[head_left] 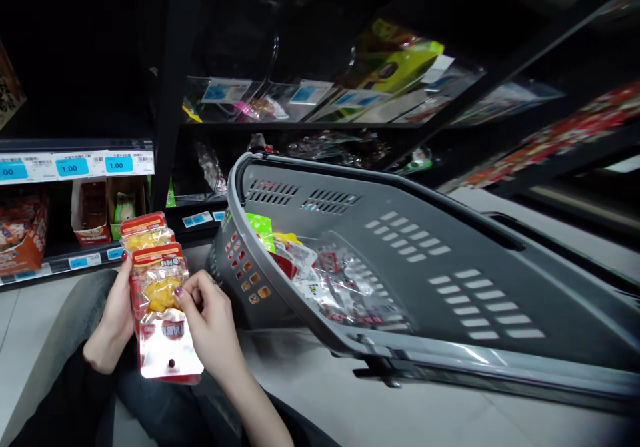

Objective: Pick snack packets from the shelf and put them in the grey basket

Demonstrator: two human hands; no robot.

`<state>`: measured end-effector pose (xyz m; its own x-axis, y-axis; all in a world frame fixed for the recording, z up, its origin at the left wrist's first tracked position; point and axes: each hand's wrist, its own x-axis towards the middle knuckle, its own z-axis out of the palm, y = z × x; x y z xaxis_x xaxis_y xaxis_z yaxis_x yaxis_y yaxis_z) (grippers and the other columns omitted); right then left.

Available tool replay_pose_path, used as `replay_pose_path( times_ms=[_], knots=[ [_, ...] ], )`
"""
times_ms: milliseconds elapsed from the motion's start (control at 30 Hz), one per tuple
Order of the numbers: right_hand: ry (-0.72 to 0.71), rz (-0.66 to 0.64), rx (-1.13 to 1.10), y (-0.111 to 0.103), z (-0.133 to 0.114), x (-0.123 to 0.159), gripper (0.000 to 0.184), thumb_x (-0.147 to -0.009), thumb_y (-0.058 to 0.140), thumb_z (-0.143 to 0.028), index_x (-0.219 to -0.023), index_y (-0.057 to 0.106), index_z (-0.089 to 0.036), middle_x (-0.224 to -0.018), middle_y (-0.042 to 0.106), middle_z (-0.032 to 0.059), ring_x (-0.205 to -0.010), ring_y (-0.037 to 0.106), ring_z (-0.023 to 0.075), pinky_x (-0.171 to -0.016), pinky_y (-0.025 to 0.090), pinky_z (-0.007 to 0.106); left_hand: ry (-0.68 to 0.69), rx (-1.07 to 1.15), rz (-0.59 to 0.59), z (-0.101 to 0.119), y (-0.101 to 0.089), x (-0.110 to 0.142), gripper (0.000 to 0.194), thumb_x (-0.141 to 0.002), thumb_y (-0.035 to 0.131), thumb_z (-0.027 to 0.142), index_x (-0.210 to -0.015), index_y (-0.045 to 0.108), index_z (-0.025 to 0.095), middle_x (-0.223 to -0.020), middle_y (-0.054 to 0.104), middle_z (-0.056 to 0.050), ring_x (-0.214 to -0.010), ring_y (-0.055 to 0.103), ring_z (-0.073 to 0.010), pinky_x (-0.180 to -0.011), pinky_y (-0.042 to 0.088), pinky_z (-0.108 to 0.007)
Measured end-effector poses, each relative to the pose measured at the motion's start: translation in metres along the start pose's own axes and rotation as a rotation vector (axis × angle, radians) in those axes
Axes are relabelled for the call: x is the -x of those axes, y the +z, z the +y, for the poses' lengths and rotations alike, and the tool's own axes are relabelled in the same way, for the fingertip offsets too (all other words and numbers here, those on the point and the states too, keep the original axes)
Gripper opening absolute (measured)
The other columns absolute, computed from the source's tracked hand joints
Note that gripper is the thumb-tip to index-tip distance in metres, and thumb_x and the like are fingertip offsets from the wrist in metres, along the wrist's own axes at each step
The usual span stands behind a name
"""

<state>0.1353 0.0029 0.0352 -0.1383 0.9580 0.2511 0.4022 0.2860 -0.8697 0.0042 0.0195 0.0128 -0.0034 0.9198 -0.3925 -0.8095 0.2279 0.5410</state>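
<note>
My left hand point(114, 314) grips from behind a small stack of clear snack packets point(157, 287) with red tops and yellow pieces inside. My right hand point(213, 324) pinches the right edge of the front packet, fingers curled on it. The packets are held upright just left of a grey plastic shopping basket point(425, 260), which is tilted toward me and holds several wrapped snack packets point(325, 274), some green and yellow.
Dark store shelves stand behind, with blue price tags point(73, 166) reading 1.00 on the left shelf edge and boxed snacks point(93, 210) below. More packaged goods point(395, 60) lie on the upper shelves. A pale tiled floor point(350, 400) runs under the basket.
</note>
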Motion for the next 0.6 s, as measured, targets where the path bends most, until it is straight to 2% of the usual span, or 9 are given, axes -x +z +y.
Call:
replay_pose_path(
  times_ms=[133, 300, 433, 533, 600],
  knots=[
    [-0.021, 0.034, -0.098, 0.0, 0.004, 0.001, 0.018, -0.085, 0.045, -0.02, -0.067, 0.041, -0.019, -0.069, 0.044, -0.0023, -0.064, 0.044, 0.0116, -0.06, 0.034, 0.024, 0.093, -0.022, 0.067, 0.003, -0.008, -0.003, 0.03, -0.078, 0.057, 0.035, -0.098, 0.064, 0.013, -0.093, 0.072, -0.008, -0.091, 0.066, -0.0251, -0.083, 0.051, -0.037],
    [-0.015, 0.074, -0.164, 0.002, 0.009, 0.001, 0.016, -0.088, 0.042, -0.023, -0.072, 0.04, -0.02, -0.072, 0.044, -0.0014, -0.064, 0.044, 0.0119, -0.06, 0.035, 0.025, 0.218, -0.121, 0.061, 0.005, -0.015, -0.005, 0.034, -0.069, 0.067, 0.026, -0.101, 0.062, 0.015, -0.097, 0.071, -0.005, -0.092, 0.065, -0.0244, -0.082, 0.051, -0.035],
    [-0.077, -0.003, -0.089, -0.001, 0.01, -0.001, 0.016, -0.086, 0.045, -0.02, -0.069, 0.043, -0.019, -0.076, 0.045, 0.0001, -0.07, 0.047, 0.0132, -0.063, 0.036, 0.025, 0.22, -0.135, 0.038, 0.003, -0.02, -0.007, 0.03, -0.067, 0.067, 0.027, -0.095, 0.063, 0.016, -0.096, 0.071, -0.005, -0.09, 0.066, -0.0243, -0.081, 0.051, -0.034],
    [-0.111, -0.07, -0.068, -0.003, 0.01, -0.003, 0.016, -0.084, 0.046, -0.017, -0.068, 0.044, -0.018, -0.078, 0.045, 0.0006, -0.073, 0.047, 0.0137, -0.064, 0.036, 0.025, 0.26, -0.183, 0.053, 0.001, -0.022, -0.009, 0.026, -0.064, 0.07, 0.027, -0.088, 0.065, 0.017, -0.086, 0.073, -0.003, -0.085, 0.067, -0.0238, -0.079, 0.051, -0.033],
    [-0.11, -0.059, -0.099, -0.004, 0.008, -0.004, 0.016, -0.084, 0.047, -0.016, -0.068, 0.045, -0.018, -0.076, 0.045, 0.0001, -0.072, 0.048, 0.0133, -0.063, 0.037, 0.025, 0.273, -0.196, 0.079, 0.0, -0.022, -0.009, 0.024, -0.062, 0.071, 0.025, -0.085, 0.065, 0.018, -0.08, 0.073, -0.001, -0.08, 0.068, -0.0223, -0.076, 0.052, -0.032]
  ],
)
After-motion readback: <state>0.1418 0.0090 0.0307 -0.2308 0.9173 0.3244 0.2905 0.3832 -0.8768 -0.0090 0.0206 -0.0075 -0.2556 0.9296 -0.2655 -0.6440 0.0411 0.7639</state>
